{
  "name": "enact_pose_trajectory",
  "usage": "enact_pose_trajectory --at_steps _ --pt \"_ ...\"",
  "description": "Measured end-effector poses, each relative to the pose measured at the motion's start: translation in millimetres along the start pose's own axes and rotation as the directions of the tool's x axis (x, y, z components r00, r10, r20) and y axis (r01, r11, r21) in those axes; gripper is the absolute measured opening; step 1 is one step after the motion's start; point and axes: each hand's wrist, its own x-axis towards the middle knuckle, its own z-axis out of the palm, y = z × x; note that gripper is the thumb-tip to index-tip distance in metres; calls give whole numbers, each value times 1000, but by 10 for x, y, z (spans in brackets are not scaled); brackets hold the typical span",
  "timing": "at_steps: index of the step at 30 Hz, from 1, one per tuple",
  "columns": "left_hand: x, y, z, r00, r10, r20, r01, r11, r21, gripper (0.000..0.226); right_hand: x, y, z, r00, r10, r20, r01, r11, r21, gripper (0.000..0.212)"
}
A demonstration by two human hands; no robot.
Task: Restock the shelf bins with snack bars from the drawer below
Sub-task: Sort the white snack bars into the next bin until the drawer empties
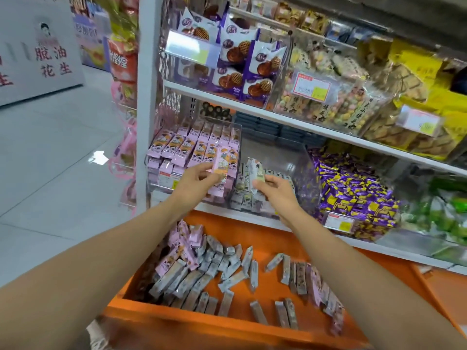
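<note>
My left hand pinches a pink snack bar in front of the clear bin of pink bars on the lower shelf. My right hand holds a white snack bar upright over the neighbouring clear bin, which has white bars lying low inside it. Below, the open orange drawer holds several loose pink and grey-white bars scattered over its floor.
A bin of purple-and-yellow candies sits right of the white-bar bin, green packs further right. The shelf above carries purple waffle packs and clear boxes of biscuits. A white post edges the shelving; tiled floor lies left.
</note>
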Motion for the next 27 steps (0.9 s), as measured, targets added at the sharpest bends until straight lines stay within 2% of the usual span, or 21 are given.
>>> enact_pose_trajectory --at_steps 2,7,12,16,23,25,27 --pt "150 23 19 1000 -3 -4 3 1000 -1 57 148 -29 -42 998 19 -53 -21 999 -39 56" --pt "418 -96 87 999 -35 -7 35 999 8 61 529 47 -27 986 71 -149 -100 975 -196 52" --pt "531 -230 88 999 -32 -12 32 999 35 59 720 153 113 987 69 -147 -127 892 -434 36" --pt "535 -230 80 999 -36 -14 36 999 29 57 738 201 178 986 96 -135 -153 843 -517 35" --pt "477 -192 86 1000 -21 -20 21 1000 3 53 746 215 202 982 180 57 -120 830 -545 19" --pt "466 -184 76 1000 -24 -17 24 1000 -5 52 724 195 192 992 121 31 -89 860 -503 16" --pt "473 -177 63 999 -23 -24 23 999 -31 49 690 137 182 1000 12 -21 -19 931 -365 23"
